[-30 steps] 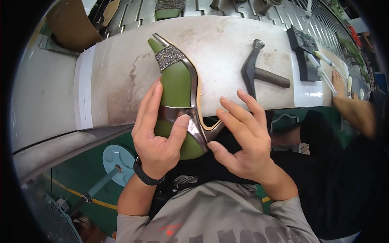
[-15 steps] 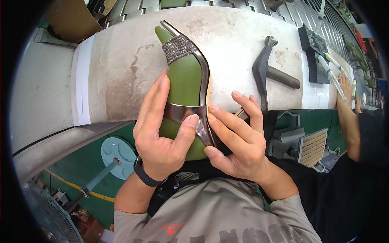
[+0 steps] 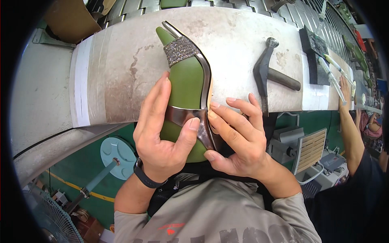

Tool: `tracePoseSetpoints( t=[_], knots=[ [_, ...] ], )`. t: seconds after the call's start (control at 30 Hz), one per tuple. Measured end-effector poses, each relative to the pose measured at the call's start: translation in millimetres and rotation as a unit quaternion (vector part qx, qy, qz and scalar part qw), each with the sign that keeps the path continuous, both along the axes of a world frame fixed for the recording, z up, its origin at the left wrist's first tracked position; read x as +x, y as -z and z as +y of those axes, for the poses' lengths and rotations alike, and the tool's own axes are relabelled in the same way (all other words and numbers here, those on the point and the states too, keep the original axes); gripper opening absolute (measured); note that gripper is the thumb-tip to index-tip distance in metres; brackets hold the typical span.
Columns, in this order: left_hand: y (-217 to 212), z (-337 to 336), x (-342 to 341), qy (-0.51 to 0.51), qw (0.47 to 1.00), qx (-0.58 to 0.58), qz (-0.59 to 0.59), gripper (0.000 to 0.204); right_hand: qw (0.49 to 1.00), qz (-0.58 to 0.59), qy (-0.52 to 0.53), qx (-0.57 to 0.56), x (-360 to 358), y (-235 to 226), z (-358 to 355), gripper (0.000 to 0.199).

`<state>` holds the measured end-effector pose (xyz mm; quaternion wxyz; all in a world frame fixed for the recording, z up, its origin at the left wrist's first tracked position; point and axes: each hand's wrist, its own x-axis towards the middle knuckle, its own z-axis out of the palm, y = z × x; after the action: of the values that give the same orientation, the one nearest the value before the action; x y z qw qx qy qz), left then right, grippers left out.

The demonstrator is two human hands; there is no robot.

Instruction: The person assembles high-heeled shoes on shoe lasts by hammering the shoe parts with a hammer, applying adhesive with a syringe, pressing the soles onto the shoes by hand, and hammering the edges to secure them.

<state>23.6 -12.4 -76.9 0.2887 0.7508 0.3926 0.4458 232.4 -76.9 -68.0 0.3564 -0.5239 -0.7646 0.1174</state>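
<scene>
A sandal with a pewter metallic strap point(image 3: 178, 114) and a glittering stone-set band point(image 3: 180, 51) is fitted on a green shoe last point(image 3: 184, 85), toe end pointing away from me. My left hand point(image 3: 158, 143) grips its left side, fingers stretched along the last and thumb pressed on the metallic strap. On the other side, my right hand point(image 3: 243, 141) holds the sole edge, its fingertips against it and the thumb at the strap's lower end. The other right-hand fingers are raised and bent. What lies under the right palm is hidden.
A hammer point(image 3: 279, 77) rests on the pale worktable point(image 3: 235, 44), right of the sandal. Farther right are a black block point(image 3: 314, 56), syringes point(image 3: 332, 79) and a co-worker's arm point(image 3: 350, 129). A metal slatted conveyor point(image 3: 219, 3) runs behind; a fan point(image 3: 52, 214) stands lower left.
My right fingers have curled slightly lower along the sole edge. The sandal and left hand have barely shifted. At right, the co-worker's body has moved, uncovering a white machine.
</scene>
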Motion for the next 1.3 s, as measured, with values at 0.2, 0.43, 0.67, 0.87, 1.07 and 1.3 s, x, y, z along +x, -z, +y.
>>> tracePoseSetpoints(
  t=[0.2, 0.43, 0.67, 0.87, 1.07, 1.3],
  knots=[
    [0, 0, -1, -0.002, 1.0, -0.009, -0.007, 0.071, 1.0, 0.01, -0.001, -0.019, 1, -1, 2, 0.068],
    [0, 3, -1, 0.005, 1.0, -0.002, -0.007, 0.071, 0.999, 0.0, -0.019, -0.04, 2, -12, 5, 0.069],
    [-1, 0, -1, -0.01, 1.0, -0.004, -0.006, 0.071, 0.986, 0.132, 0.012, -0.1, 18, -24, 35, 0.034],
    [1, 0, 1, -0.019, 1.0, -0.002, -0.01, 0.073, 0.908, 0.35, 0.014, -0.232, 20, -15, 77, 0.028],
    [3, 4, 0, -0.019, 1.0, 0.001, -0.018, 0.074, 0.871, 0.38, 0.002, -0.312, 23, -25, 119, 0.024],
    [-19, 3, 0, -0.038, 0.995, -0.094, 0.009, 0.083, 0.917, 0.249, 0.024, -0.31, 18, -27, 122, 0.027]
  ],
)
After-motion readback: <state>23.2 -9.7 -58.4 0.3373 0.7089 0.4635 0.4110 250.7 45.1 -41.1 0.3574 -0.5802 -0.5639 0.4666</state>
